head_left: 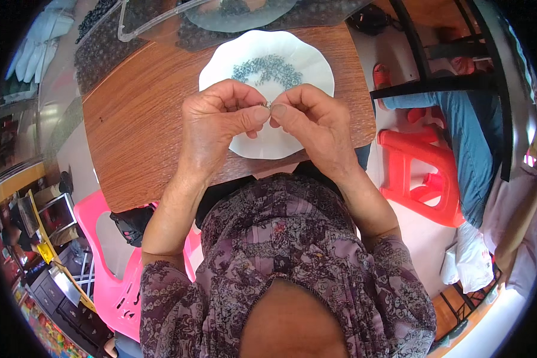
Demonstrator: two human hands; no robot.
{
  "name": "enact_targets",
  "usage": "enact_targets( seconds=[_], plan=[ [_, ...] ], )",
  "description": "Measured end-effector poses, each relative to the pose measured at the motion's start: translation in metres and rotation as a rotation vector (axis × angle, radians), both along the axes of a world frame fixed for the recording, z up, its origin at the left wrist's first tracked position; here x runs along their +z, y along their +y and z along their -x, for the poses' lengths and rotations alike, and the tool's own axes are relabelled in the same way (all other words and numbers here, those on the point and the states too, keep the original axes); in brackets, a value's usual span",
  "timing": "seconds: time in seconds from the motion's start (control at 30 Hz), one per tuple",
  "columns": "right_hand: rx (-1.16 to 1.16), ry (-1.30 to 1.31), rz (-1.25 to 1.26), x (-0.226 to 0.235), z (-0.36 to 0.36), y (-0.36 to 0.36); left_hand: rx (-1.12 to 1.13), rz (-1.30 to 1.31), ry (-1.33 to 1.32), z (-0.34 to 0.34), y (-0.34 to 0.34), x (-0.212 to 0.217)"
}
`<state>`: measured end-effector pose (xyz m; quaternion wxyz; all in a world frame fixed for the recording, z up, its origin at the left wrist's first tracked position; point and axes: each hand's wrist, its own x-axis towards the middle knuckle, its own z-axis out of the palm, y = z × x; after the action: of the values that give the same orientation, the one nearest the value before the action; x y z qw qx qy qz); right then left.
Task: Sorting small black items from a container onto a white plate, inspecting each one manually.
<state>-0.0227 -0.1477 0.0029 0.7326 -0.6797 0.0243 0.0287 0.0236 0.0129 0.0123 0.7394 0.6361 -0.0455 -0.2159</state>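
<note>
My left hand (221, 119) and my right hand (313, 122) meet over a white scalloped plate (307, 56) on a brown wooden table (137, 113). Between the thumbs and forefingers of both hands I pinch a tiny metal ring (267, 105). A curved pile of several small grey-blue metal rings (268, 67) lies on the plate just beyond my fingertips. My fingers hide most of the pinched ring.
A clear plastic hanger (143, 27) and a glass dish (238, 15) lie at the table's far edge. A pink plastic chair (110, 238) is at my left, a red plastic stool (426, 173) at my right, beside a person's leg in jeans (471, 137).
</note>
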Motion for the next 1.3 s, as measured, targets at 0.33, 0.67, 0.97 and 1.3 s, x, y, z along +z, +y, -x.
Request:
enact_targets(
  seconds=[0.33,0.67,0.97,1.3],
  plan=[
    [0.014,-0.018,0.066,0.000,-0.001,-0.001,-0.032,0.048,0.128,-0.005,0.001,0.004],
    [0.079,0.150,-0.052,0.007,-0.005,-0.007,-0.123,0.053,0.100,-0.012,0.004,0.003],
    [-0.081,-0.203,0.169,-0.001,0.000,0.002,-0.040,0.190,0.316,-0.010,0.002,0.006],
    [-0.044,-0.010,-0.116,0.000,0.001,0.001,-0.066,0.135,0.198,-0.010,0.003,0.005]
  ],
)
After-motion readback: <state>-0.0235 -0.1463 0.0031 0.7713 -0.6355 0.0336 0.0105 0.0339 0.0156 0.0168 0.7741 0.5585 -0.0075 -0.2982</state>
